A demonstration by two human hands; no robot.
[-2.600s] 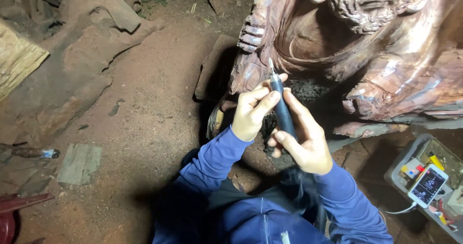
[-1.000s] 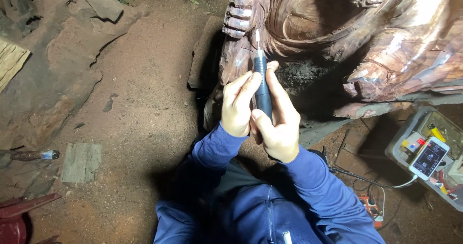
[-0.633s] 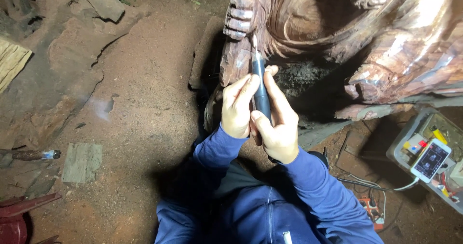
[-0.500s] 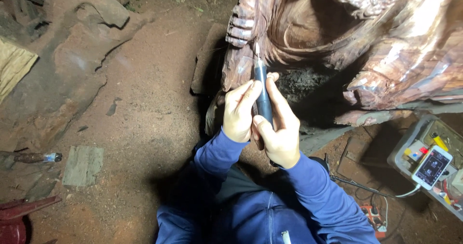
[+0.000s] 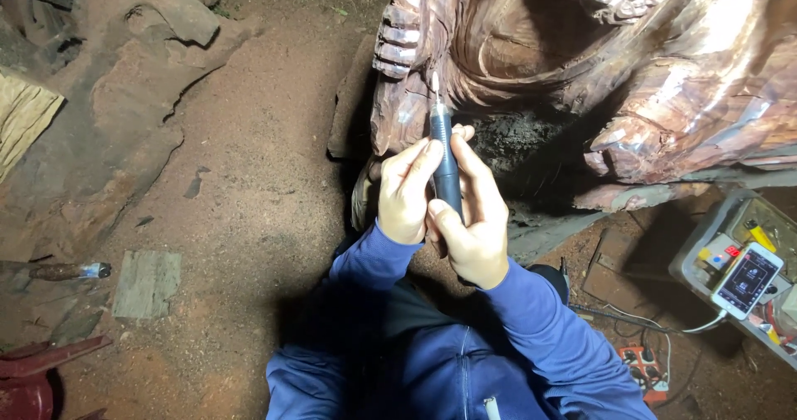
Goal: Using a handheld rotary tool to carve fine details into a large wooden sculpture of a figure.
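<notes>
Hands meet around a dark, pen-shaped rotary tool [image 5: 446, 158] beside a large reddish wood carving [image 5: 581, 63]. The right hand [image 5: 473, 212] wraps the tool's barrel, thumb pressed along it, while the left hand [image 5: 408, 189] closes against it from the other side, fingers steadying the shaft. The tool stands nearly upright, its pale tip touching the carved wood just below a sculpted hand [image 5: 394, 42]. Blue sleeves [image 5: 540, 329] frame the scene above a dirt floor [image 5: 249, 221]. A phone [image 5: 747, 277] lies in a tray [image 5: 701, 250] at right.

Reddish dirt floor [image 5: 249, 221] strewn with rock slabs [image 5: 108, 129], lit harshly from above.
</notes>
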